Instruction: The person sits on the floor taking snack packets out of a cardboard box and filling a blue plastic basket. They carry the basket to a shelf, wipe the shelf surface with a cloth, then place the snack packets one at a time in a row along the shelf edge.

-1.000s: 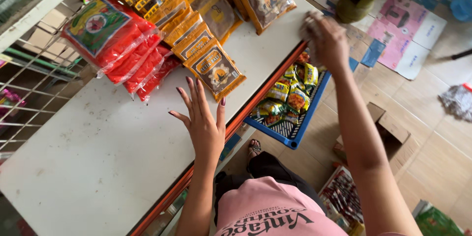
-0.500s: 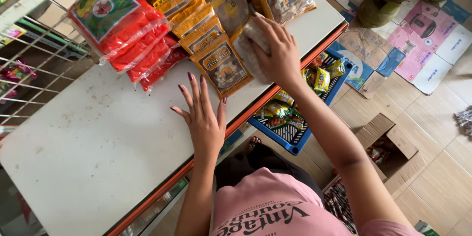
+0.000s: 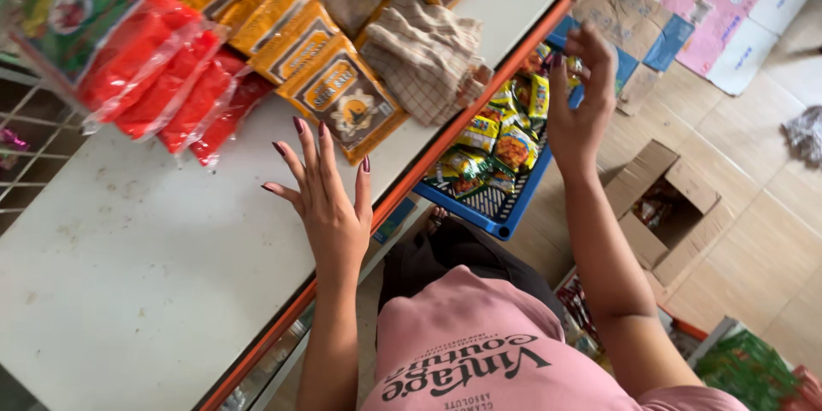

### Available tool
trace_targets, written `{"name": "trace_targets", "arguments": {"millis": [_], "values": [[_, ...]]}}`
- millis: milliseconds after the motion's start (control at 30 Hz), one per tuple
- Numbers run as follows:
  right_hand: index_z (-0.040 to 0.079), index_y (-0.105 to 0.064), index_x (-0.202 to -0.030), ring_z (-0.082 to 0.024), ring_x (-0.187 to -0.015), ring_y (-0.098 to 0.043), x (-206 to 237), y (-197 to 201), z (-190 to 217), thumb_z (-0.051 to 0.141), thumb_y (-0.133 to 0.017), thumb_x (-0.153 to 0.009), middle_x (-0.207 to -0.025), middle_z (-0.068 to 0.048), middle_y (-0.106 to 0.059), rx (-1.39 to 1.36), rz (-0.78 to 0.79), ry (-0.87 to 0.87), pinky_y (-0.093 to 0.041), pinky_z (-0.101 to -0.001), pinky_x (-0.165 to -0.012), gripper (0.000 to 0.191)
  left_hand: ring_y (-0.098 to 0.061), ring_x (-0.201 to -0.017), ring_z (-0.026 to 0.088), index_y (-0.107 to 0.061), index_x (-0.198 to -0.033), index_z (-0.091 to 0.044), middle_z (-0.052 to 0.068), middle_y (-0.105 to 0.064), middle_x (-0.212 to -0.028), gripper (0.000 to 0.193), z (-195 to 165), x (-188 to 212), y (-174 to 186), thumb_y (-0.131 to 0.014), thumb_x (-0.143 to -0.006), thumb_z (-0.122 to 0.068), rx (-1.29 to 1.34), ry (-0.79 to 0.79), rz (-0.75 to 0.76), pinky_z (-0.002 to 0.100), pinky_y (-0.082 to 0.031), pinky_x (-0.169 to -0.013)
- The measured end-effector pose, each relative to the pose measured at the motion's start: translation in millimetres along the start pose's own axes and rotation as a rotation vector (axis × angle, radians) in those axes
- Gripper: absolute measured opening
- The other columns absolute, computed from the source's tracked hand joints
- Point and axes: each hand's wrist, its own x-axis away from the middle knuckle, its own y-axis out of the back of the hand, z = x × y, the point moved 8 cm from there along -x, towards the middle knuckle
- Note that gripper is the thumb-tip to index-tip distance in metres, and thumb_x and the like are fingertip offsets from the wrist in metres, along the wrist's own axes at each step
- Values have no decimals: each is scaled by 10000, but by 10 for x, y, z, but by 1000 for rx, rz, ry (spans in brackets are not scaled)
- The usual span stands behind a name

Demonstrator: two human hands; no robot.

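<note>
My left hand (image 3: 324, 199) rests flat with fingers spread on the white shelf top (image 3: 128, 265), just below a row of orange-brown packets (image 3: 338, 98). A checked beige cloth (image 3: 424, 56) lies crumpled on those packets near the shelf's orange edge. My right hand (image 3: 575, 103) hangs empty with fingers loosely apart beyond the edge, above a blue plastic basket (image 3: 501, 205) filled with yellow and green snack packets (image 3: 497, 133).
Red bagged packs (image 3: 163, 77) are stacked at the shelf's upper left beside a wire rack (image 3: 26, 145). An open cardboard box (image 3: 672, 210) stands on the tiled floor at right, with flattened cartons (image 3: 728, 8) beyond and a green bag (image 3: 745, 368) at lower right.
My right hand set the checked cloth down on the packets, let it go and drew back over the blue basket. My left hand stayed flat on the shelf.
</note>
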Motion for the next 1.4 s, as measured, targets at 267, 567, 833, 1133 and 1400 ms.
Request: {"name": "trace_targets", "arguments": {"millis": [267,567,833,1133,1400], "values": [[34,-545,-1392,-407,-1384,-391,771,-556,-776,219,-906,-809,-1516,-208,-434,329,331,72,-348,-533,-1154,710,-268,-1601,403,-414,-1582,-106,135,-347,-1686,559,-744,201,-173,-639,-1076,-188,408,-214,127,608,-267,-1285],[100,-618,-1285,-228,-1246,-682,1067,-438,-944,154,-821,-892,-1390,-55,-648,87,400,-334,-574,-333,-980,445,-347,-1549,384,-390,-1567,-38,208,-342,-1662,621,-1182,395,-917,-658,-1027,-188,739,-199,392,476,-354,-1237],[55,-668,-1202,-165,-969,-584,1295,161,-435,62,-876,-792,-1250,-67,-599,-96,650,-349,-491,-310,-767,460,-703,-1131,184,-594,-1333,29,161,-727,-1251,491,-882,663,-1804,-781,-930,-180,1322,410,789,328,-555,-1007],[14,-600,-1378,-347,-1312,-490,820,218,-1180,235,-903,-845,-1403,-141,-562,444,301,-65,-413,-483,-1108,652,-721,-1043,114,-635,-1229,-5,92,-752,-1136,351,-828,497,-1563,-770,-917,-94,1289,414,671,272,-573,-936],[47,-599,-1169,-298,-1238,-634,1042,-17,-1218,126,-867,-847,-1303,-103,-626,293,291,-194,-521,-464,-1064,427,-738,-997,131,-653,-1224,-42,71,-748,-1141,295,-851,389,-883,-745,-945,-67,1114,308,559,275,-579,-880]]}}
